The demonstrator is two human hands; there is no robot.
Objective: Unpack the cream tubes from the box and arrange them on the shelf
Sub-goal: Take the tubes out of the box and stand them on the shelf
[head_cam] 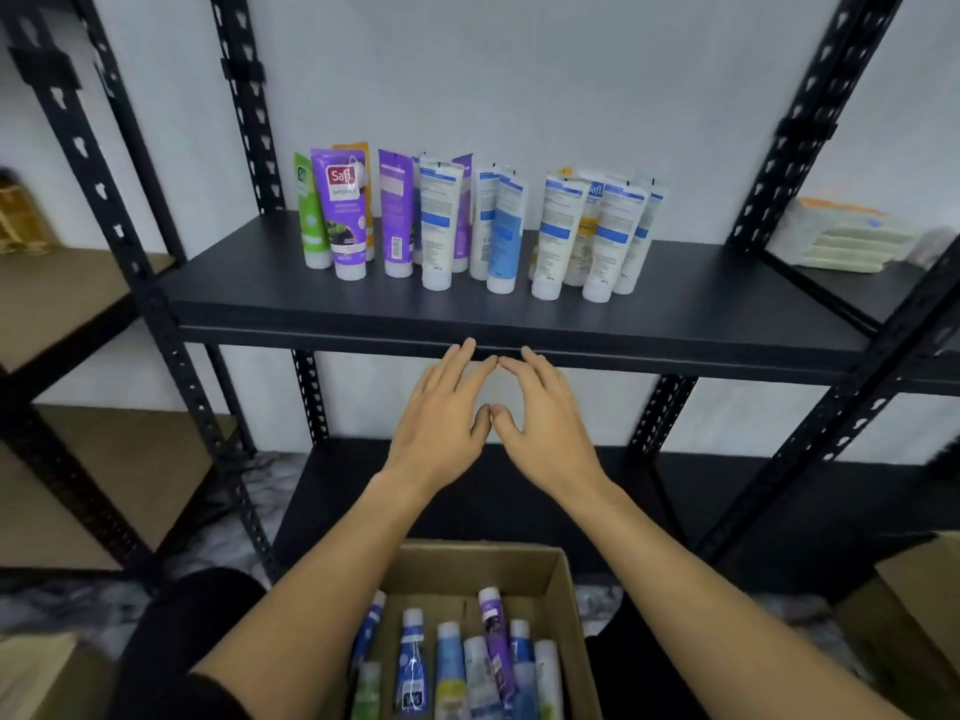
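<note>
On matte shelf [519, 309], glossy tubes [436, 226], seemingly plastic.

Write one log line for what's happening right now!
left hand: open, empty | right hand: open, empty | fingertips touching, below shelf edge | tubes on shelf: standing | box: more tubes inside

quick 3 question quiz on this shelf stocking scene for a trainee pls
1. True or false: the left hand and right hand are both holding tubes.
2. Where do the unpacked tubes still lie? A) cardboard box B) floor C) lower shelf
3. How do the tubes on the shelf stand: cap up or cap down?

Key: 1 false, both are empty with fingertips touching. 2 A. 3 cap down.
</note>
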